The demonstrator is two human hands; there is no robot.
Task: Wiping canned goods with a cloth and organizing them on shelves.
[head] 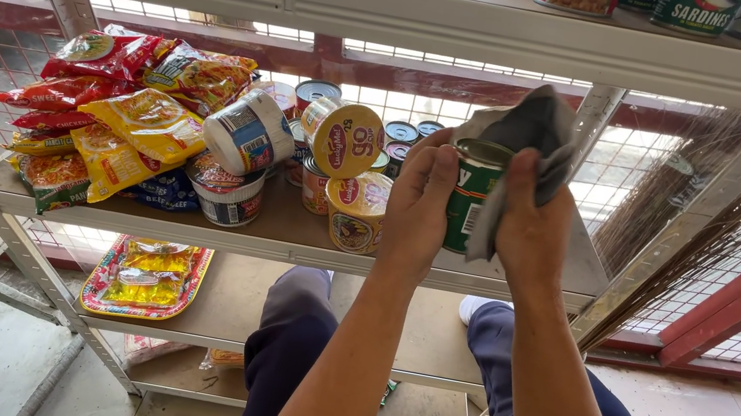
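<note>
- While the green tin can point(464, 204) is being held up just above the middle shelf point(284, 236), the left hand point(418, 208) is closing its fingers around the can's left side, clamped on it.
- Across the can, the right hand point(530, 228) is pressing a grey cloth point(528, 129) against the can's right side and over its top rim, fingers clamped on cloth and can together.
- To wipe well, I judge the left hand should be turning the can steadily while the right is keeping a fresh fold of cloth on the lid and seam.
- Far left of the left hand, a heap of red and yellow noodle packets point(119, 108) is lying, roughly nine; overlap is hiding the exact count.
- Just left of that hand, about four noodle cups point(246, 137) and six or so small tins point(401, 132) are crowding together.
- Above both hands, around six cans point(695, 9) are standing on the upper shelf.
</note>
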